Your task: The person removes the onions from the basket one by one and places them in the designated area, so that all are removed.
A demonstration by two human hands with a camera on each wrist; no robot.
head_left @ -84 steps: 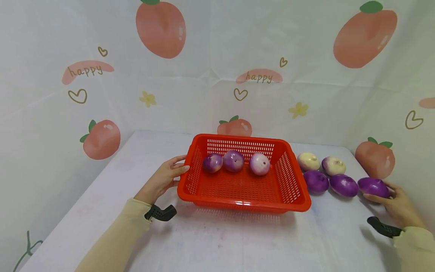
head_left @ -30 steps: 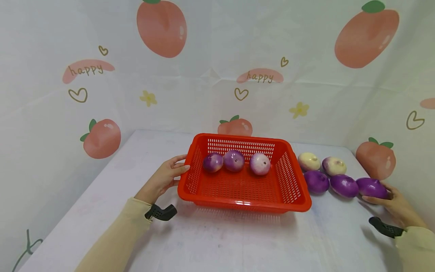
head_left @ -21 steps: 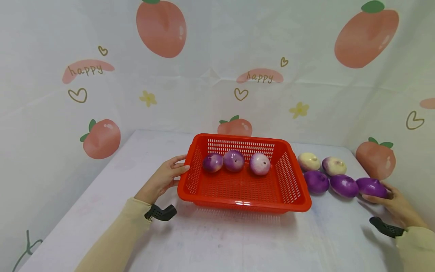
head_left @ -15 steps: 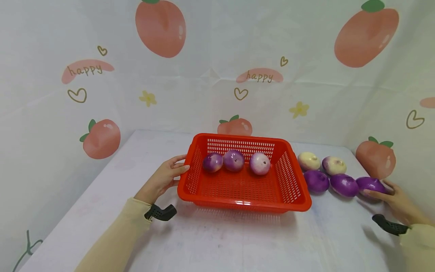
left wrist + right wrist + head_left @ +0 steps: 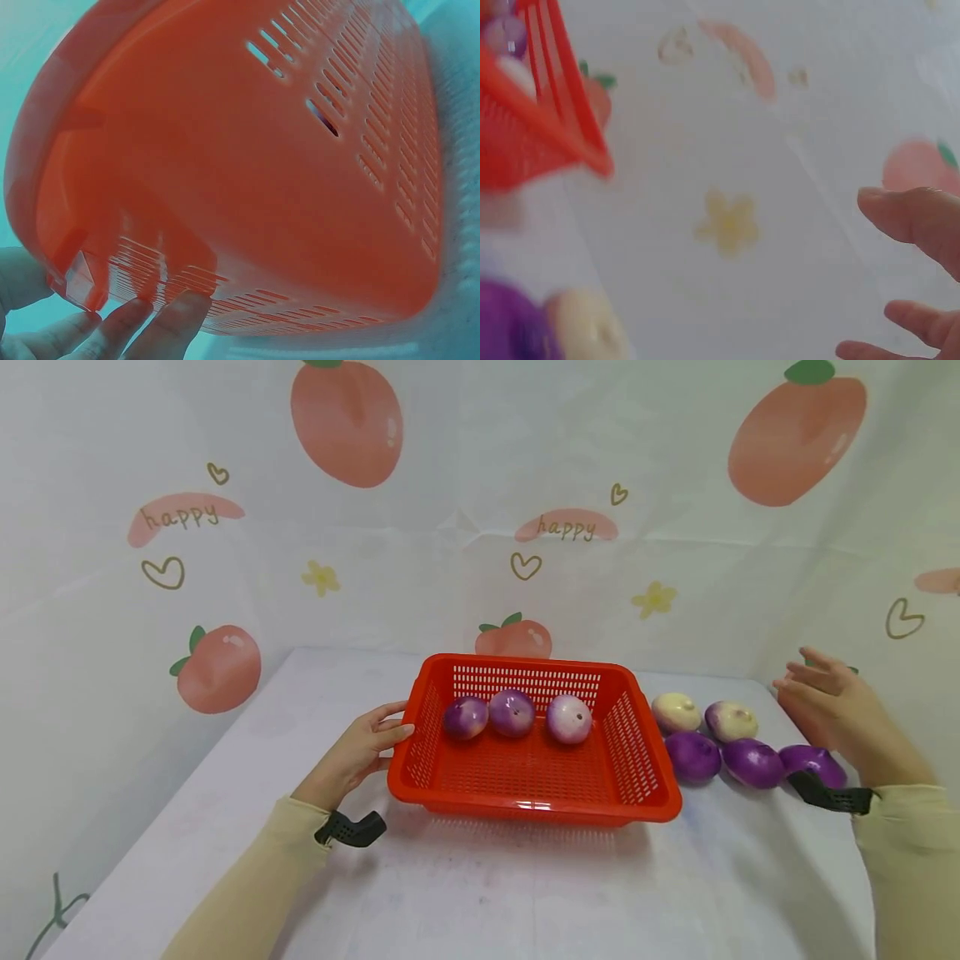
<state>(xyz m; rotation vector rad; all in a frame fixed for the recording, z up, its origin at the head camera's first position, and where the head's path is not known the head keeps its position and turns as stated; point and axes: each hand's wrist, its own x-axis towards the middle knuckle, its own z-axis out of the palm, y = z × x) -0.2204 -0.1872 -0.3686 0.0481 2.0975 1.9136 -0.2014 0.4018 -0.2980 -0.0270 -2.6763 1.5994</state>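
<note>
In the head view a red plastic basket (image 5: pixel 532 812) has three purple-white onions (image 5: pixel 512 713) along its back. My left hand (image 5: pixel 348 756) grips its left rim, thumb over the edge; the left wrist view shows the fingers (image 5: pixel 176 322) against the slotted outer wall. Right of the basket lie two pale onions (image 5: pixel 677 713) behind a row of three purple onions (image 5: pixel 753 763). My right hand (image 5: pixel 843 710) is raised above the rightmost purple onion (image 5: pixel 813 762), holding nothing. In the right wrist view its thumb (image 5: pixel 907 214) and fingertips are spread apart.
The white table (image 5: pixel 480 893) runs up to a pale backdrop (image 5: pixel 420 577) printed with fruit, hearts and flowers. A side sheet (image 5: pixel 915 710) stands close beyond my right hand. Black wrist mounts (image 5: pixel 352 829) sit at both cuffs.
My right hand has let go of the rightmost purple onion and lifted up and back from it. That onion now sits at the end of the row. My left hand and the basket stay put.
</note>
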